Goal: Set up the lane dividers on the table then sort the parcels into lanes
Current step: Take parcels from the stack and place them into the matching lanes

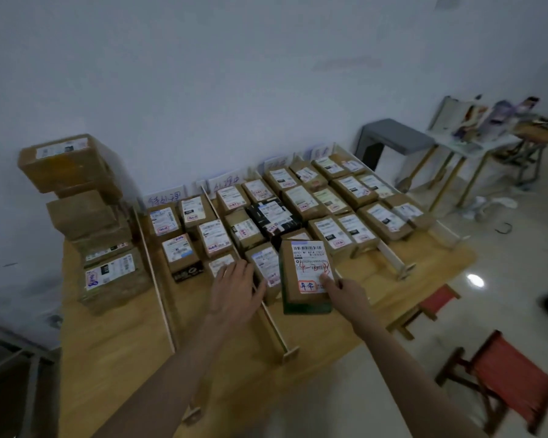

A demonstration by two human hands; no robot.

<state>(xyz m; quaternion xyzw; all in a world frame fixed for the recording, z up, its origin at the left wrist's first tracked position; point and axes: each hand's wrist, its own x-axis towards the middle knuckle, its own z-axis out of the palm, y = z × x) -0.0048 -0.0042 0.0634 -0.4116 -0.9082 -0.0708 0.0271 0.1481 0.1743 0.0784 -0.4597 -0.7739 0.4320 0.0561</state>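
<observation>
Several thin wooden lane dividers stand lengthwise on the wooden table, with several labelled cardboard parcels lined up in the lanes between them. My right hand grips the near right corner of a brown parcel with a white label, held tilted over the front of the second lane. My left hand hovers with spread fingers above a small parcel at the front of the first lane, beside a divider.
A stack of larger cardboard boxes stands at the table's left end by the wall. Handwritten paper signs stand behind the lanes. Red folding stools and a grey stool stand on the floor to the right.
</observation>
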